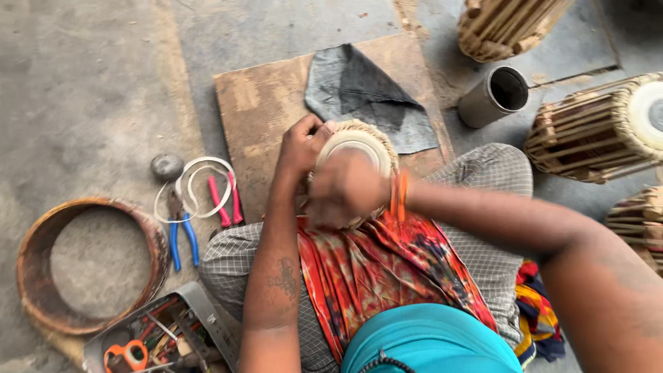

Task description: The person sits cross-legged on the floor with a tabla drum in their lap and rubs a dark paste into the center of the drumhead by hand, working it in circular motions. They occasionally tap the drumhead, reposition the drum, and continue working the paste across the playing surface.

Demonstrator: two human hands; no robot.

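Gripping drum head [359,141] rim, both hands

The floor [90,83] is grey concrete, rough and stained. A flat brown board [259,110] lies on it, in soft daylight without strong shadows.

packages: none in view | labels: none | signs: none | screens: none
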